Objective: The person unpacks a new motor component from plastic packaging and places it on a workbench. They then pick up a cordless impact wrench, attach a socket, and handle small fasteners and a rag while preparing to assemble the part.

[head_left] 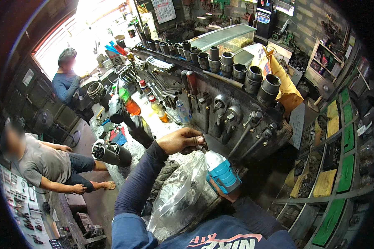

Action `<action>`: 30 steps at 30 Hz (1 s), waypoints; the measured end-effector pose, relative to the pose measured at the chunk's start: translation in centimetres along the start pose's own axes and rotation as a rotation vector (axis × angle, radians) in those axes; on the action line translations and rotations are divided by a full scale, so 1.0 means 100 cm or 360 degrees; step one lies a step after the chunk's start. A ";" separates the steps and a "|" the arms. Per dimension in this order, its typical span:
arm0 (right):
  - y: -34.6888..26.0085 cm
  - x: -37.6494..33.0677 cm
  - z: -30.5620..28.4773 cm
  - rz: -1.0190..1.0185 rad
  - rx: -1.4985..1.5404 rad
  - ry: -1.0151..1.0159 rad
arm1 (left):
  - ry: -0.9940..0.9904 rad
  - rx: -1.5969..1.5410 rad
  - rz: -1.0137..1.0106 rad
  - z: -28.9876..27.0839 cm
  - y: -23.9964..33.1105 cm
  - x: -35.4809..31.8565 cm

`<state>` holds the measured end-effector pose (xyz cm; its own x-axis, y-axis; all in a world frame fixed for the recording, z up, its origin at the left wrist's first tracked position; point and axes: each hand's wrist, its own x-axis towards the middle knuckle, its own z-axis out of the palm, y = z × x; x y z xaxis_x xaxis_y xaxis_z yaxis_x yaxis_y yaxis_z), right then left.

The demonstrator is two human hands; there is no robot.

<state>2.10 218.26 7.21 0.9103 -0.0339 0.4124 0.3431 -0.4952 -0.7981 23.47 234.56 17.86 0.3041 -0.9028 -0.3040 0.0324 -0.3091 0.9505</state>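
Left hand (180, 141) closed over tool's front; right hand (220, 191), mostly hidden, grips blue power tool (221, 172). Loose plastic bag (176, 195) could snag.

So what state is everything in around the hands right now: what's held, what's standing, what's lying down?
Left hand: fingers curled, resting on the front of the blue tool.
Right hand: mostly hidden, gripping the blue tool from below.
Blue tool: held, tilted.
Clear plastic bag: crumpled, a metal part inside.
Sockets: upright in a row along the rack top.
Wrenches: hanging on the rack.
Bottles: standing, capped.
Metal cylinder: lying on its side.
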 end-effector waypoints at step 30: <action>-0.001 0.007 0.004 0.0186 0.0760 -0.0096 | 0.0219 -0.0651 0.0712 0.021 -0.049 0.003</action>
<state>2.75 218.69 7.39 0.9560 -0.0084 0.2933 0.2928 -0.0375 -0.9554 21.43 235.21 12.95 0.4917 -0.8632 0.1146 0.2273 0.2543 0.9400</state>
